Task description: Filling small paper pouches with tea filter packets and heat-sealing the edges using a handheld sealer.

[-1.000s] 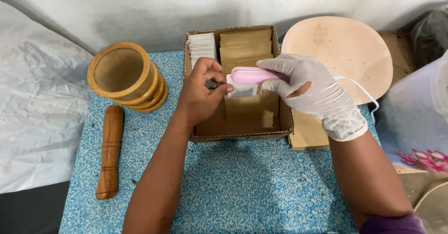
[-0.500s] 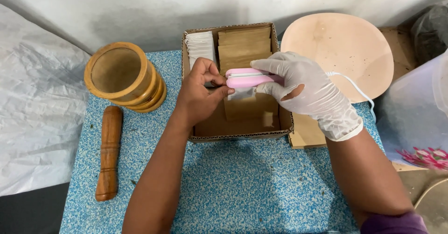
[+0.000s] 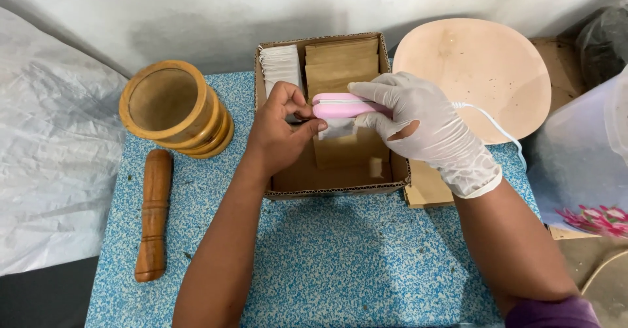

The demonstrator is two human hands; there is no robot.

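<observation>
Head view, taken left to right: a crumpled white plastic sheet (image 3: 46, 171) lies at the far left, then a turned brown wooden pestle (image 3: 152, 213) lies lengthwise on the blue speckled tabletop (image 3: 340, 262), with a round light-wood mortar (image 3: 171, 109) just beyond it. At the centre stands an open brown cardboard box (image 3: 327, 187) with small white sachets (image 3: 280, 66) stacked in its back left corner and flat brown paper pouches (image 3: 341, 63) beside them. The bare left hand (image 3: 278, 135) is curled, its thumb and forefinger pinching a small white sachet (image 3: 339, 128) at the left tip of a slim pink handheld sealer (image 3: 343, 105). The white-gloved right hand (image 3: 418, 122) wraps around the sealer's right half, fingers pressed down over it. The sealer's long axis runs left to right over the box, between the two hands, with the sachet hanging just under its left end, nearer the left hand. A thin white cord (image 3: 487, 122) trails right from the glove across a pale round wooden board (image 3: 484, 73). A clear plastic bag with a pink flower print (image 3: 589, 171) sits at the far right
</observation>
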